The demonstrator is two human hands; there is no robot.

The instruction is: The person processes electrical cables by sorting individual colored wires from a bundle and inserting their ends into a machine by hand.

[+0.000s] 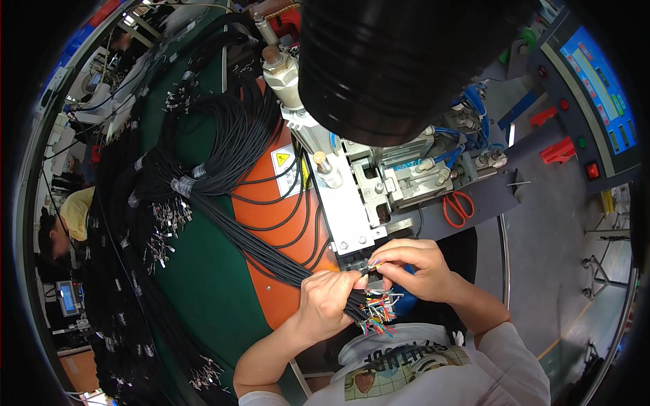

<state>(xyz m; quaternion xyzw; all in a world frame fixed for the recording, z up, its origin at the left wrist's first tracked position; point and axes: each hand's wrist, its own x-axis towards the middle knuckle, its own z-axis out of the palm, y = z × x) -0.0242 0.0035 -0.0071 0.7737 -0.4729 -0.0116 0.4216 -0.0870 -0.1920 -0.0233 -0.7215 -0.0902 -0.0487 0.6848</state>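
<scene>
Green desk (210,277) at left, heaped with black cables (233,128); orange panel (274,301) beside it, machine (349,206) at centre. Bundle (274,257) slants from upper left to lower right over the panel, its coloured ends (379,308) fanning out just past the left hand. Left hand (325,301): wrapped tight around the bundle, just short of the ends. Right hand (421,269): thumb and fingertips together on a few thin wires (377,264), above the fan. Relation noted: machine's near edge lies directly ahead of the pinched wires, right hand nearer their tips. Wire-to-machine contact: cannot tell.
</scene>
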